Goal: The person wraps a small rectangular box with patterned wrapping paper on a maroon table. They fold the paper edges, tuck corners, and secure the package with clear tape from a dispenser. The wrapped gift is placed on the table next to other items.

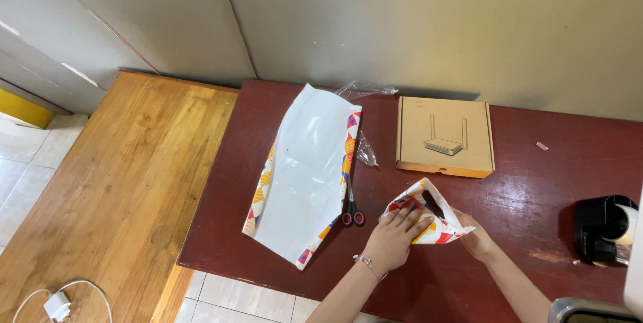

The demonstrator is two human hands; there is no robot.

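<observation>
Two hands work one small patterned paper piece (429, 219) on the red tabletop (522, 196), just below 1 cardboard box (444, 137). Left hand (395, 236) lies flat on it, fingers together, pressing. Right hand (477, 239) is partly hidden under the paper edge; grip unclear. Piece runs left-right, slightly tilted. 1 big wrapping sheet (305, 176), white side up, covers most of 1 pair of scissors (352, 216). Tape dispenser (603, 229) cut off at right.
</observation>
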